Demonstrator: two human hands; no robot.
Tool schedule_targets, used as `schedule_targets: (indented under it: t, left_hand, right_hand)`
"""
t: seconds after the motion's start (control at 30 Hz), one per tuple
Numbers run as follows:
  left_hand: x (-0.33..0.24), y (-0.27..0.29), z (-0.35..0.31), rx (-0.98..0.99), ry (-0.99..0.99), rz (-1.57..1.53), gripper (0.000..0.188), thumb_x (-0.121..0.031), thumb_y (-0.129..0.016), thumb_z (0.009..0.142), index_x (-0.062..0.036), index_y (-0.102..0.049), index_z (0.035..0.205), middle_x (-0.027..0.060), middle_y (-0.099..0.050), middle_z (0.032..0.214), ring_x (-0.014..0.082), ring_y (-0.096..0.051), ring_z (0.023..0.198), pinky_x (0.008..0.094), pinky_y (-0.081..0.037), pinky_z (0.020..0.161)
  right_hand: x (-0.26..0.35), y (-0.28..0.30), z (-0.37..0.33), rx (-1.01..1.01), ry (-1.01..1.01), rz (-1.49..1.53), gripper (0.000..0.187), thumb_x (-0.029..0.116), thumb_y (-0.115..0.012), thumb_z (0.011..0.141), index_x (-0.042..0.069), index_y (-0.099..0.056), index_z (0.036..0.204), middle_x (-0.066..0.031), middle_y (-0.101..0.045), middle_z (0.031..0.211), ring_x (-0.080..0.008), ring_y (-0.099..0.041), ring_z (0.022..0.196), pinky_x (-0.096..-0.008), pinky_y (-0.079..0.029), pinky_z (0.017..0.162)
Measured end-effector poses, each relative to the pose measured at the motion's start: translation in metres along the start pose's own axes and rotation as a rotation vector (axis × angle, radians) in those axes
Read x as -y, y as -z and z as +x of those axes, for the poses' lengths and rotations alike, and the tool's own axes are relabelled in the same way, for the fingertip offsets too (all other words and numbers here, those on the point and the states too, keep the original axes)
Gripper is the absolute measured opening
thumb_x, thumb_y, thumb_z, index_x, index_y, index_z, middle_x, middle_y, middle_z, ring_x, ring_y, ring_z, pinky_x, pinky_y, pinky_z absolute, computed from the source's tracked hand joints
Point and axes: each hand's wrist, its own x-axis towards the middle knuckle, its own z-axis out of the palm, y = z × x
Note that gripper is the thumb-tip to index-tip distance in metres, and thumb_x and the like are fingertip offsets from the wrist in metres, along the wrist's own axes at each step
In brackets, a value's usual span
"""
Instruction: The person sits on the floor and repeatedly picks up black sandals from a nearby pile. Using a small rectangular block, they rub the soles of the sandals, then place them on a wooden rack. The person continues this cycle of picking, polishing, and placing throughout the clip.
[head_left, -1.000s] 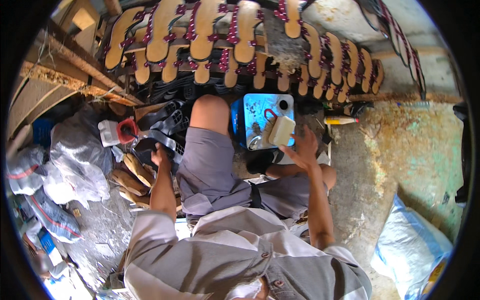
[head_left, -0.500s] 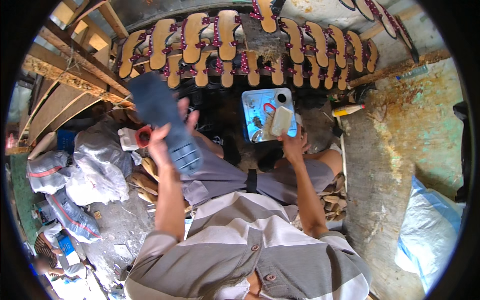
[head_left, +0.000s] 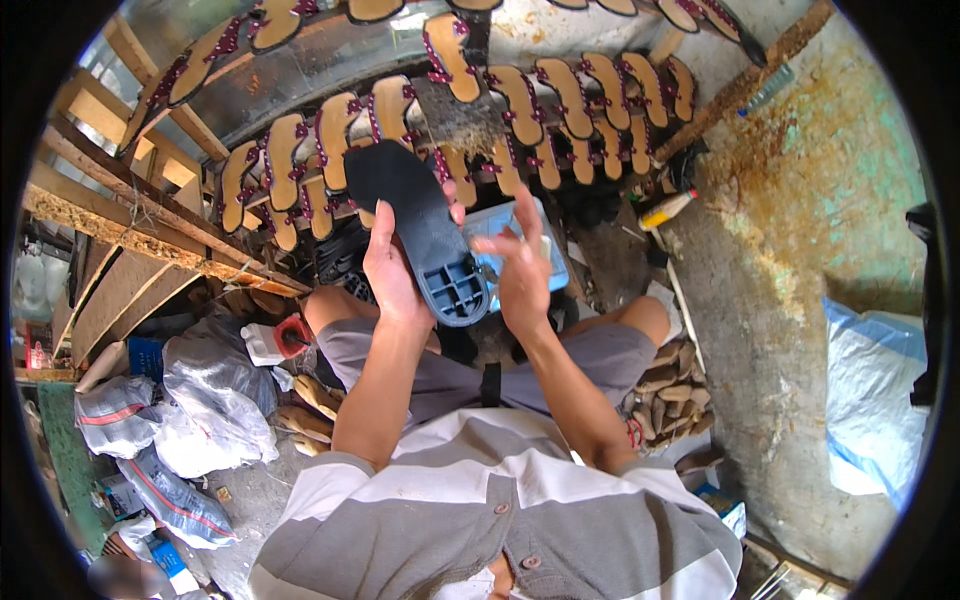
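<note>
We see a black shoe sole (head_left: 395, 185) held up in front of the person's body, tilted so that its broad, rounded toe end lies far and left and its heel end near and right. The forward part looks matte and flat, and the heel end is bluish and hollow, split by thin ribs into small compartments inside a rounded rim. Our left hand (head_left: 398, 270) has its fingers clamped on the sole's middle, thumb along the left edge and fingertips showing at the right edge. Our right hand (head_left: 525, 280) is beside the heel, its fingers spread apart and slightly blurred; we cannot tell whether one touches the rim.

Beyond the right hand stands a light blue tin (head_left: 558, 272), partly covered by hand and sole. We see the grey floor (head_left: 740, 425), worn and stained, with wooden pieces (head_left: 675, 395) piled near the right knee and a white and blue sack (head_left: 875, 400) farther right. A yellow bottle (head_left: 667, 211) lies far right. On the left are crumpled plastic bags (head_left: 215, 395), a red container (head_left: 292, 337) and rough wooden beams (head_left: 110, 222). Tan sandals (head_left: 517, 105) with dotted maroon straps line racks at the far side.
</note>
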Motion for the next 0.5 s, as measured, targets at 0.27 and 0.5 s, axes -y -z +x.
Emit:
schedule_targets:
  t: [0.27,0.5]
  left_hand:
    - [-0.008,-0.017,0.023,-0.128,-0.358,0.033,0.071,-0.062,-0.04,0.105,-0.002,-0.053,0.14,0.0202,-0.067,0.126,0.0314,-0.069,0.107,0.0393,-0.059,0.088]
    - [-0.007,0.002,0.0,-0.133,-0.115,-0.227,0.083,-0.069,-0.051,0.096,-0.0045,-0.049,0.149,0.0162,-0.058,0.144,0.0305,-0.058,0.13,0.0483,-0.043,0.114]
  right_hand:
    - [0.016,-0.029,-0.031,0.0,0.03,0.048,0.047,0.042,-0.052,0.103,0.005,-0.08,0.11,-0.0176,-0.02,0.17,-0.0331,-0.014,0.157,-0.0521,-0.005,0.123]
    - [0.025,-0.016,-0.005,-0.074,-0.36,0.454,0.071,-0.006,-0.078,0.084,0.006,-0.053,0.15,-0.0088,-0.035,0.16,-0.0207,-0.053,0.13,-0.0343,-0.046,0.109]
